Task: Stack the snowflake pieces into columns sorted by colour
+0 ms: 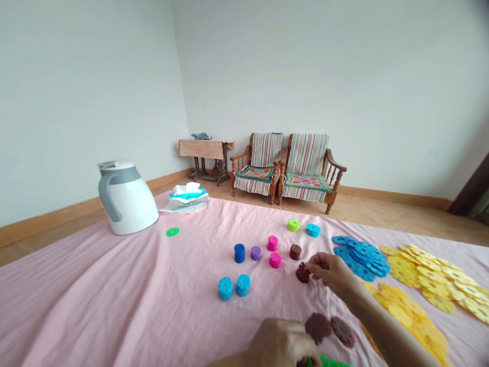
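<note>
The right hand pinches a dark-brown, notched, round plastic disc at its left, beyond the near, curled left hand, whose grip is unclear.

pale walls | tan floor | two wooden armchairs | perhaps doorframe, far right

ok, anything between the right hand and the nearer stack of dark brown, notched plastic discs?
Nothing visible. The fingers of the right hand are at the right edge of the nearer stack of dark brown, notched plastic discs. The farther dark brown stack stands beyond it, not between them.
</note>
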Demonstrator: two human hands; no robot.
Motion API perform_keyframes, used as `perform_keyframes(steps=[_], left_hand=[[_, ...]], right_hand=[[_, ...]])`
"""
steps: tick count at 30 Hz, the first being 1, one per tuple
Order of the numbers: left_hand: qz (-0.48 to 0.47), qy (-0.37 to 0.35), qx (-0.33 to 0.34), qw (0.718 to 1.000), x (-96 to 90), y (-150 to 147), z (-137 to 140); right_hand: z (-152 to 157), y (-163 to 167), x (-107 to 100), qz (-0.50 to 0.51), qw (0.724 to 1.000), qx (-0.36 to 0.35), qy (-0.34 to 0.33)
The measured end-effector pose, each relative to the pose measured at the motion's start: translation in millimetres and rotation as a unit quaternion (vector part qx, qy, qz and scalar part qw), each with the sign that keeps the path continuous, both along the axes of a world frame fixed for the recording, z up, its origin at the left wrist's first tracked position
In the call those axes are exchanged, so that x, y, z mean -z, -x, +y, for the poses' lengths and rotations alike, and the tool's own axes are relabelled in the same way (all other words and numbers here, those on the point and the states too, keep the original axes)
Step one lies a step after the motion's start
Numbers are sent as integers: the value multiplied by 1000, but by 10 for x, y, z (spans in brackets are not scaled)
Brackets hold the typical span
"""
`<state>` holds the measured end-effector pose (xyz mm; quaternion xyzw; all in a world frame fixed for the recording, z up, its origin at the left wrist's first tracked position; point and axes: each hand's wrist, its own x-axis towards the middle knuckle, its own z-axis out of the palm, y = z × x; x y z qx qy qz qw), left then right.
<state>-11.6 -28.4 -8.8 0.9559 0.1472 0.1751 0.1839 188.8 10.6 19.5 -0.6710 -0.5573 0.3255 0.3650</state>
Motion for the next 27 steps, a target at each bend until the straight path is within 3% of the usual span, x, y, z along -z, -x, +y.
perform_keyframes(steps=[10, 22, 24, 27], left_hand=[[8, -10, -2, 1000, -40, 8, -14], [11, -3, -2, 1000, -44, 8, -13], [8, 3, -2, 1000, -37, 16, -13], [3, 13, -5, 1000, -42, 20, -24]], right_hand=[[-10, -26, 80, -147, 988, 42, -14], [-2, -86, 33, -157, 987, 35, -15], [-38, -125, -50, -151, 988, 8, -12], [-179, -133, -224, -161, 980, -108, 31]])
